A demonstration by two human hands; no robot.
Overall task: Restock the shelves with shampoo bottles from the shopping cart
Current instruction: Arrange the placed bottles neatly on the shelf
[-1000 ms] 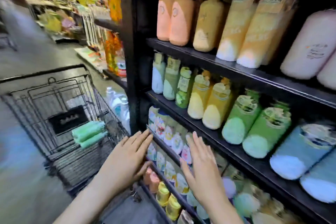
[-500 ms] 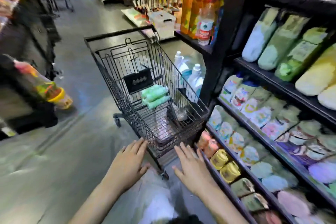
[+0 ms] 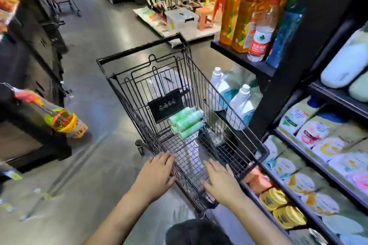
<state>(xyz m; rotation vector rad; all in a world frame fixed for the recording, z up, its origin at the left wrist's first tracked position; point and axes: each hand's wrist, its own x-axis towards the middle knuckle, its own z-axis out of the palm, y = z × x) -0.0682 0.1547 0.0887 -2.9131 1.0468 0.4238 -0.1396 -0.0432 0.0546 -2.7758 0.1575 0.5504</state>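
Note:
A black wire shopping cart (image 3: 205,85) stands in the aisle just ahead of me. Three pale green shampoo bottles (image 3: 187,122) lie stacked on their sides inside it, against the folded child seat. My left hand (image 3: 156,173) hovers with fingers straight at the cart's near left corner. My right hand (image 3: 221,182) is spread flat over the near end of the basket. Neither hand holds anything. The black shelves (image 3: 326,167) on my right carry rows of bottles and refill pouches.
White detergent bottles (image 3: 239,99) stand low beside the cart's right side. Orange bottles (image 3: 237,16) fill a shelf end. A dark display with a yellow tub (image 3: 67,123) sits on the left. Stools and a plastic box (image 3: 182,20) lie further down the aisle.
My view swung from the shelves down to the cart. Both hands left the shelf front and moved over the cart's near end, staying open.

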